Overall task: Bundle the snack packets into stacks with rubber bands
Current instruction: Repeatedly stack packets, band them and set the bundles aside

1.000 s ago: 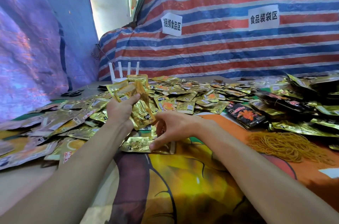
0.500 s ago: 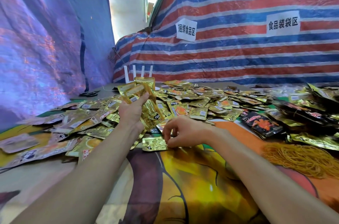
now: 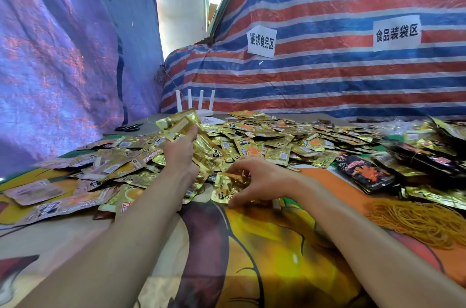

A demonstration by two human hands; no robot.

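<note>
My left hand [image 3: 180,156] is raised above the table and grips a fanned stack of gold snack packets [image 3: 199,142], thumb pressed on their front. My right hand [image 3: 262,179] is lower and to the right, its fingers curled round a single gold packet [image 3: 228,185] that is lifted at one end off the cloth. A wide heap of loose gold packets [image 3: 272,141] covers the table behind both hands. A pile of tan rubber bands [image 3: 416,219] lies on the cloth at the right, apart from my hands.
Flat brown and gold packets [image 3: 63,181] spread over the left side. Black packets [image 3: 363,171] lie at the right. Scissors [image 3: 127,128] and a white router [image 3: 199,105] sit at the back. Striped tarps wall the table. Printed cloth [image 3: 252,257] lies in front.
My right hand went from pressing a flat packet on the cloth to gripping it and lifting it. The left hand kept its stack raised. The camera turned left.
</note>
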